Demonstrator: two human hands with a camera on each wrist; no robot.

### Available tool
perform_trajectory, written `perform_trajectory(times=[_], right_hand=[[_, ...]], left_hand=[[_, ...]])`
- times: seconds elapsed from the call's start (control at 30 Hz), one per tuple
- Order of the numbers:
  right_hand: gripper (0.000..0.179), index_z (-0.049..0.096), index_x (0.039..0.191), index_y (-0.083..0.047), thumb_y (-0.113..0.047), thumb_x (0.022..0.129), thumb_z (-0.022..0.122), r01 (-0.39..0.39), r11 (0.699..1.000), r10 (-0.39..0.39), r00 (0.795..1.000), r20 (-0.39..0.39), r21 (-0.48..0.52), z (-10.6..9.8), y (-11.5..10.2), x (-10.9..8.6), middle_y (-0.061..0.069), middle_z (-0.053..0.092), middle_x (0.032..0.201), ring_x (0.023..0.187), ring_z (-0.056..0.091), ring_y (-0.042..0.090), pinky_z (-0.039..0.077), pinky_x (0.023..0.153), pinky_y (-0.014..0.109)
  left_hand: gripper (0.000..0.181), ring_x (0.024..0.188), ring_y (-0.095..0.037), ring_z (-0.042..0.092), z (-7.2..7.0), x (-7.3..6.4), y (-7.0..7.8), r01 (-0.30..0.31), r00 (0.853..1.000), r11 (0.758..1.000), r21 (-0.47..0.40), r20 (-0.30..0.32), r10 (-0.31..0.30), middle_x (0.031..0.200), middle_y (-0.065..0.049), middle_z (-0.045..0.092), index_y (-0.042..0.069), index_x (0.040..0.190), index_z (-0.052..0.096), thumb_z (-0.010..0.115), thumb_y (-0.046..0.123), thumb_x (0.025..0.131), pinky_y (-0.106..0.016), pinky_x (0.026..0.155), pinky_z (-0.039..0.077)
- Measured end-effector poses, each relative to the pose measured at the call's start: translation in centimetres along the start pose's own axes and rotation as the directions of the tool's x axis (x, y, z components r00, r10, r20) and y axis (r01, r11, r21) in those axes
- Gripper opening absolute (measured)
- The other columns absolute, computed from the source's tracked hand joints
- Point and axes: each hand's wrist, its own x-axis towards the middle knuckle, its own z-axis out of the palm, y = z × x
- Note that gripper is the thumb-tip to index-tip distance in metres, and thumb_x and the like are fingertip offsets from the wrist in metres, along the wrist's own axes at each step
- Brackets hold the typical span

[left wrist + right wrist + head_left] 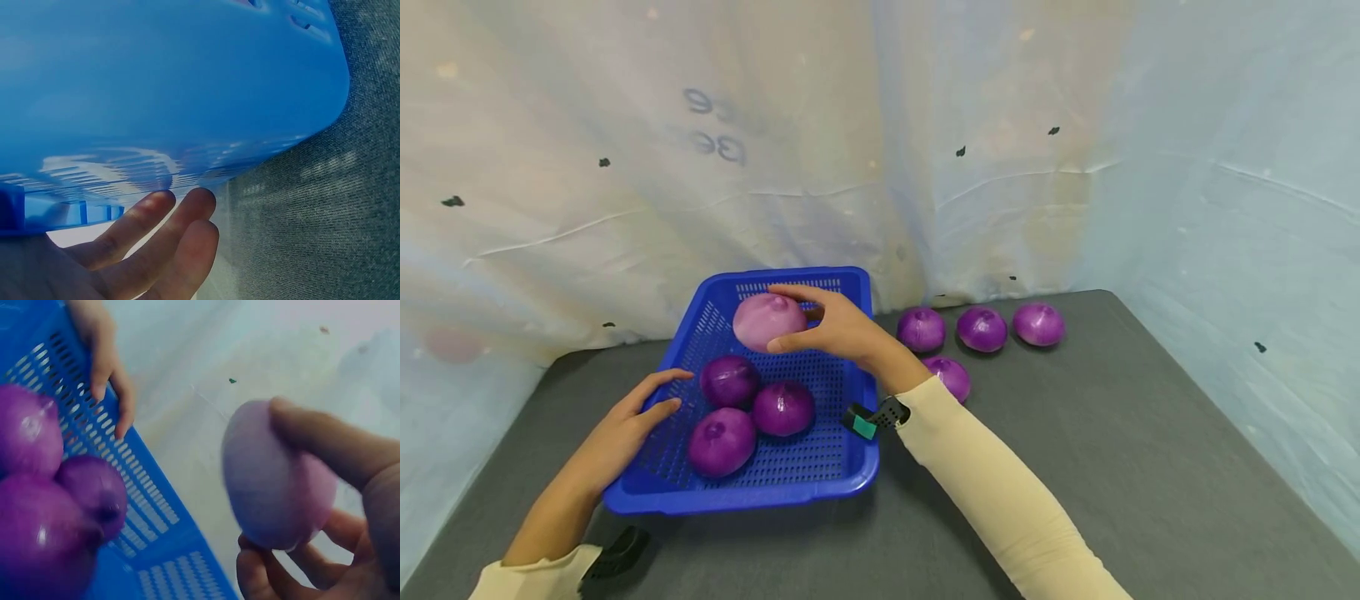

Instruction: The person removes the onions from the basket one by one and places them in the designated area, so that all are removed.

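My right hand [831,325] grips a pale pink-purple onion [769,321] above the blue plastic basket [741,500]. Thumb and fingers close around this onion [269,478] in the right wrist view. Below it in the basket lie three darker purple onions, one at the front [722,442], one behind it [730,381] and one to the right [784,408]. At the basket's left rim, my left hand [625,433] holds the side wall. In the left wrist view several fingertips [199,203] lie against the outside of the basket wall.
Right of the basket, several purple onions rest on the dark grey table [1075,450]: three at the back, such as the middle one [982,329], and one nearer [950,379], partly behind my right forearm. A pale plastic sheet [820,167] hangs behind the table and along its sides.
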Motion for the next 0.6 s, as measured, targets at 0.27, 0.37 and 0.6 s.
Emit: perform_trajectory(times=[0.27,0.37,0.6], right_hand=[[0.078,0.048,0.148,-0.021,-0.021,0.079,0.085,0.143,0.978,-0.140,0.990,0.031,-0.152,-1.6,-0.6,-4.0,0.001,0.047,0.143,0.121,0.056,0.017,0.052,0.098,0.030],[0.082,0.047,0.148,-0.020,-0.026,0.077,0.087,0.155,0.956,-0.154,0.988,0.025,-0.248,-1.8,0.3,-5.1,0.002,0.047,0.139,0.120,0.056,0.015,0.052,0.096,0.029],[0.082,0.050,0.146,-0.025,-0.028,0.074,0.089,0.117,0.959,-0.125,0.992,-0.015,-0.257,-2.1,1.5,-7.0,0.000,0.049,0.138,0.119,0.057,0.014,0.051,0.098,0.033]], left_hand=[[0.052,0.119,-0.043,0.052,-0.1,0.1,-0.2,-0.004,1.000,1.000,0.011,0.009,0.004,0.161,-0.027,0.014,0.017,0.153,0.030,0.040,0.041,0.107,-0.037,0.072,0.055],[0.051,0.119,-0.042,0.052,-0.2,0.0,-0.3,-0.009,1.000,1.000,0.021,0.009,0.009,0.161,-0.026,0.014,0.018,0.153,0.030,0.040,0.041,0.107,-0.037,0.073,0.054],[0.052,0.117,-0.044,0.054,-0.1,0.1,-0.3,0.010,1.000,1.000,-0.018,0.018,-0.010,0.161,-0.029,0.010,0.020,0.153,0.030,0.040,0.042,0.107,-0.039,0.071,0.056]])
